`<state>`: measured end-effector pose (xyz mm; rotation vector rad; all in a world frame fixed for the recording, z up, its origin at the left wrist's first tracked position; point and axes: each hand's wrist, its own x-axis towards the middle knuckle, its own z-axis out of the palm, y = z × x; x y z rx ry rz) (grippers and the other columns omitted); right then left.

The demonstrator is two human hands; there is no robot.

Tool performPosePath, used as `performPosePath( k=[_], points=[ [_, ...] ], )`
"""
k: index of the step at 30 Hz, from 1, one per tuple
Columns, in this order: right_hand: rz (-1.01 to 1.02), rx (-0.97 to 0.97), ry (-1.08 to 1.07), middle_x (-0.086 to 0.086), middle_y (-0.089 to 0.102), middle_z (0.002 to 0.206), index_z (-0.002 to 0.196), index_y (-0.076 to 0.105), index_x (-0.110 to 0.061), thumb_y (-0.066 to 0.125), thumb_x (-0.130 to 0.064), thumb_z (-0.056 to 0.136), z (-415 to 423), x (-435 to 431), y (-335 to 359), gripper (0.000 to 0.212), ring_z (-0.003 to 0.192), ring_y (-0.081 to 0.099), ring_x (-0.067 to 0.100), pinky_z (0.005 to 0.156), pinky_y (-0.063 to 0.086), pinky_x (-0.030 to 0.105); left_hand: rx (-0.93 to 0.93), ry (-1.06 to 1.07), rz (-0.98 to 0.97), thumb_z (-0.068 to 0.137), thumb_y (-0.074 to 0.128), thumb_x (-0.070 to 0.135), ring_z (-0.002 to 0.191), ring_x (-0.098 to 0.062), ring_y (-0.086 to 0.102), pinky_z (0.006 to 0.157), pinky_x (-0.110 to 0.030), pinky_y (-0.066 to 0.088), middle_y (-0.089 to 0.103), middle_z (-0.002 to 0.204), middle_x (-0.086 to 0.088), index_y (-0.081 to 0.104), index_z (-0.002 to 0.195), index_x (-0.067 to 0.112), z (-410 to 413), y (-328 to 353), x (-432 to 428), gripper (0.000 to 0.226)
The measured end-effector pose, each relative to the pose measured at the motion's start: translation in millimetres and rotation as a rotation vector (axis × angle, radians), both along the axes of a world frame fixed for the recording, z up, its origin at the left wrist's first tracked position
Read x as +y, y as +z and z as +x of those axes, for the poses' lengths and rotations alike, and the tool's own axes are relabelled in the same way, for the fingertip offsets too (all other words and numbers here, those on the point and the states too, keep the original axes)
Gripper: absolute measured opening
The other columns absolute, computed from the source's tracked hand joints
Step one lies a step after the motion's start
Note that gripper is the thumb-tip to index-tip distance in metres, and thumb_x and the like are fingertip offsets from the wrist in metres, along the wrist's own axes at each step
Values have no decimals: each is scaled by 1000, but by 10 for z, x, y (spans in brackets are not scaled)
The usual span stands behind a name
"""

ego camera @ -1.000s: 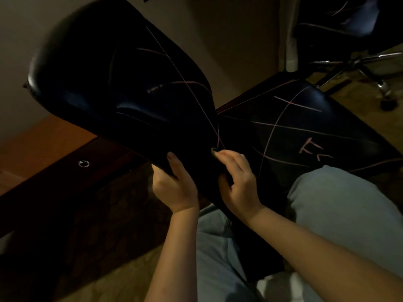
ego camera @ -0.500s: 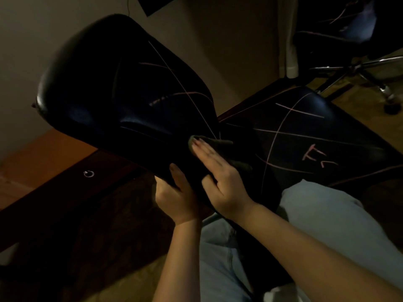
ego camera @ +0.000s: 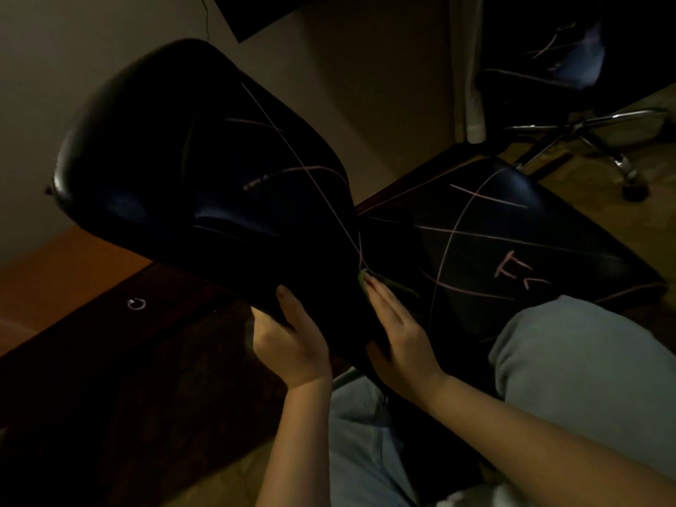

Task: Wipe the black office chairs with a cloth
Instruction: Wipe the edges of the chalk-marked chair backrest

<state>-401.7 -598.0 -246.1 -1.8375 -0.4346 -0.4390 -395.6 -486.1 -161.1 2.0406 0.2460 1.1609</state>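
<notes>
Head view: glossy black leather office chair (ego camera: 205, 184), scribbled with pink lines. Left hand (ego camera: 292, 345) grips the backrest's lower edge, thumb curled over. Right hand (ego camera: 402, 334), fingers straight, presses dark green cloth (ego camera: 363, 279) at the backrest-seat crease.

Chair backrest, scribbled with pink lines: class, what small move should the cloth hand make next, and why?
Probably slide the right hand, flat on the cloth, up the backrest along the long pink line. The cloth sits at its lower end, marks show above it, and the left hand grips the edge to steady it.
</notes>
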Motion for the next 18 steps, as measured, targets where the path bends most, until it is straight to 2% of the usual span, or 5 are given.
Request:
performPosePath(
  k=[3, 5, 8, 13, 18],
  points=[
    [35, 12, -13, -1, 26, 157, 151, 23, -13, 46, -10, 85, -23, 32, 5, 70, 146, 22, 12, 117, 25, 27, 5, -7, -20, 90, 20, 73, 87, -14, 60, 71, -27, 44, 59, 98, 6, 59, 118, 3, 3, -10, 21, 84],
    [66, 16, 12, -1, 26, 157, 151, 23, -14, 45, -13, 85, -9, 80, 116, 70, 147, 20, 13, 118, 23, 26, 26, 0, -34, 88, 19, 76, 92, -22, 64, 74, -32, 48, 67, 103, -6, 58, 121, 4, -1, 1, 30, 88],
    [73, -35, 76, -3, 24, 157, 151, 22, -12, 46, -15, 83, 79, 145, 417, 72, 147, 18, 11, 118, 19, 23, 59, 11, 5, 89, 18, 74, 96, -28, 65, 77, -28, 44, 67, 109, -19, 57, 124, 1, -6, 28, 36, 90],
    [30, -145, 195, -6, 25, 154, 148, 21, -15, 44, -17, 80, 203, 160, 804, 72, 147, 17, 8, 118, 17, 21, 134, -22, -20, 85, 19, 78, 94, -34, 67, 75, -42, 54, 68, 108, -18, 58, 121, 3, -12, 20, 95, 91],
    [0, -161, 107, -2, 26, 155, 149, 22, -8, 48, -12, 83, 181, 158, 634, 70, 147, 21, 12, 118, 21, 26, 78, -16, 41, 91, 22, 69, 89, -36, 67, 73, -28, 43, 69, 103, -23, 60, 117, -4, -1, 21, 46, 87]
  ],
)
